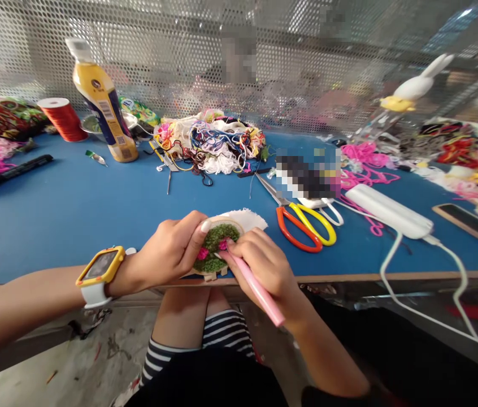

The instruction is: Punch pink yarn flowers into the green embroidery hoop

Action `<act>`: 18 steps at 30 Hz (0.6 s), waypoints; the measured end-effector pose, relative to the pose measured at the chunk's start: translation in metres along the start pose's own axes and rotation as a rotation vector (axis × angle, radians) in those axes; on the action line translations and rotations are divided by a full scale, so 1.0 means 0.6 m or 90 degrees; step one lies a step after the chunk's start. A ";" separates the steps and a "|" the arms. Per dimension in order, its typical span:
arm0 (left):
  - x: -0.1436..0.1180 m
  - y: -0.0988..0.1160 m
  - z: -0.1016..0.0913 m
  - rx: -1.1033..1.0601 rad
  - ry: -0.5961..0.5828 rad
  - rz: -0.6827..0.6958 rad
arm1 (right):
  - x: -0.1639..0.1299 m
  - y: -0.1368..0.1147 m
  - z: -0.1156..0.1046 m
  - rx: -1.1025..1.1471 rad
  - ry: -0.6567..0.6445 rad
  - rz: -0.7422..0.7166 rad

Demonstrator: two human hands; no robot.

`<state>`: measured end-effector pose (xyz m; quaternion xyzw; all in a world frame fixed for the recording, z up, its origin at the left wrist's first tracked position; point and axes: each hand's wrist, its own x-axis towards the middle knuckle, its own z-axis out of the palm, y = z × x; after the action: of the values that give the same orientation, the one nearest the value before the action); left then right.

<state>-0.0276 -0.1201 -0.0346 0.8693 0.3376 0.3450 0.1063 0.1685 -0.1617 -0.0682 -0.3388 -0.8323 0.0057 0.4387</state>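
A small wooden embroidery hoop [217,246] with green tufted yarn and pink spots rests at the near edge of the blue table [73,209]. My left hand [171,251] grips the hoop from the left, thumb pressed on its top. My right hand [264,263] holds a pink punch needle tool [256,288] like a pen, its tip pushed into the green yarn near a pink spot. White backing cloth [245,217] sticks out behind the hoop. A yellow-cased watch [100,267] sits on my left wrist.
Orange- and yellow-handled scissors [307,226] lie right of the hoop. A white power bank [387,210] with a cable, a tangled yarn pile [213,141], a yellow bottle [101,102] and a red thread spool [61,117] stand farther back. A perforated metal screen [264,62] closes the far side.
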 end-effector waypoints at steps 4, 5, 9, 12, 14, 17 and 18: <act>0.004 -0.005 0.003 -0.013 -0.011 -0.060 | -0.016 -0.004 0.020 0.100 0.168 0.097; 0.005 -0.008 0.004 -0.015 -0.016 -0.074 | -0.022 -0.007 0.027 0.131 0.222 0.127; 0.005 -0.015 0.007 -0.015 -0.029 -0.108 | -0.035 -0.017 0.045 0.174 0.346 0.118; 0.005 -0.016 0.007 -0.029 -0.027 -0.124 | -0.037 -0.017 0.047 0.178 0.353 0.097; 0.006 -0.015 0.007 -0.038 -0.028 -0.120 | -0.038 -0.013 0.046 0.168 0.342 0.087; 0.007 -0.015 0.007 -0.048 -0.029 -0.110 | -0.041 -0.009 0.045 0.144 0.333 0.080; 0.007 -0.015 0.007 -0.051 -0.028 -0.107 | -0.041 -0.009 0.045 0.132 0.329 0.078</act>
<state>-0.0271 -0.1105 -0.0392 0.8403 0.3933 0.3286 0.1768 0.1552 -0.1721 -0.1012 -0.3324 -0.6656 0.0306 0.6675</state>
